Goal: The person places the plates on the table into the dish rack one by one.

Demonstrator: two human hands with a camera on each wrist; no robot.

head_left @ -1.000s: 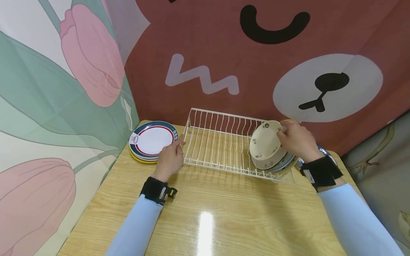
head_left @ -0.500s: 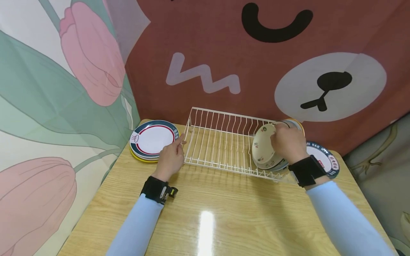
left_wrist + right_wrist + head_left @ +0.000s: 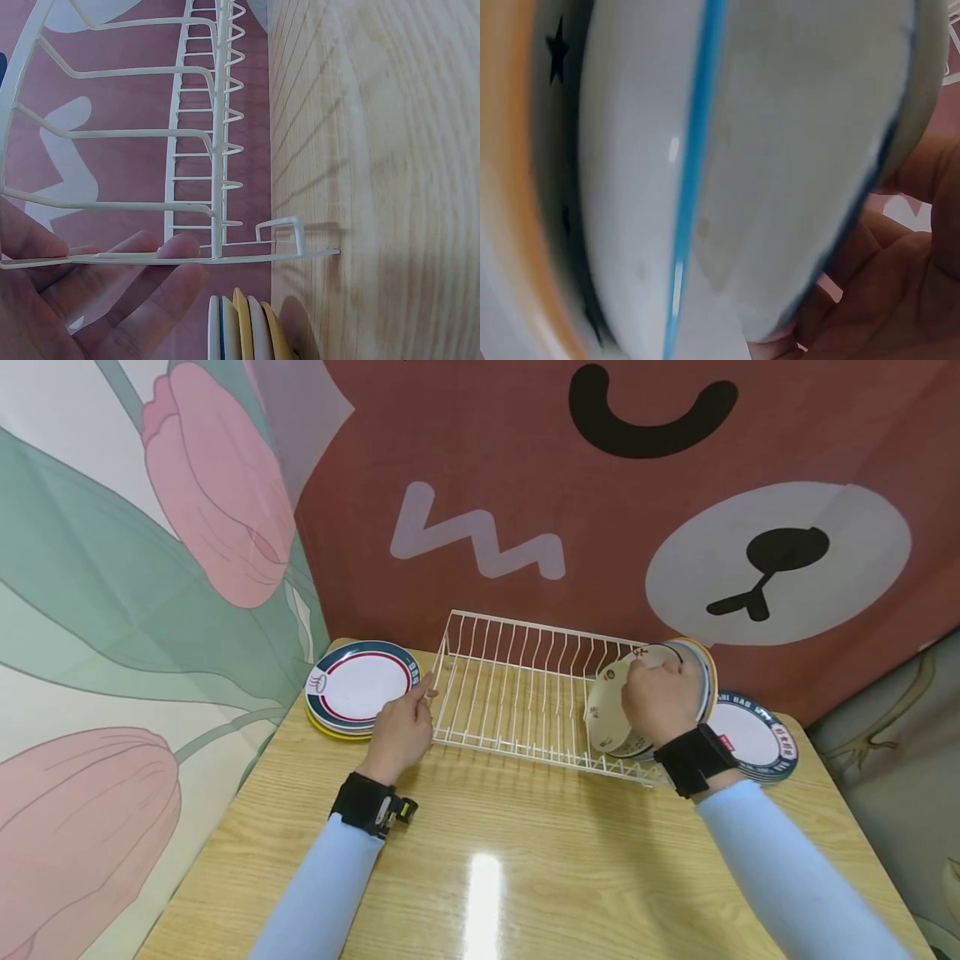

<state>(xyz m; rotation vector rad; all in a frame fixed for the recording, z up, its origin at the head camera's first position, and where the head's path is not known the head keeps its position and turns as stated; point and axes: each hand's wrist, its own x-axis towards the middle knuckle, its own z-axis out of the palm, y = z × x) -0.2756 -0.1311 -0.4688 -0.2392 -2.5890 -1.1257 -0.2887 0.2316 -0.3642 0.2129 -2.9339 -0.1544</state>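
Note:
A white wire dish rack [image 3: 517, 685] stands on the table against the backdrop. My left hand [image 3: 401, 735] grips its left end; in the left wrist view the fingers [image 3: 165, 277] lie about the end wire. At the right end of the rack, a cream bowl [image 3: 606, 710] with small printed motifs stands tilted on its side. My right hand [image 3: 663, 697] holds this bowl at its rim. Behind it, partly hidden by the hand, are a bowl with a blue rim line [image 3: 694, 165] and an orange-rimmed dish [image 3: 517, 165] with dark stars inside.
A stack of plates [image 3: 363, 685], the top one with a dark blue rim, lies left of the rack. Another blue-rimmed plate stack [image 3: 753, 739] lies to its right. The wooden table [image 3: 480, 835] extends in front, and a printed cloth [image 3: 480, 543] hangs close behind.
My right hand has moved left and slightly down along the cream bowl, uncovering the right plate stack. The cream bowl has shifted a little. The left hand keeps its place on the rack.

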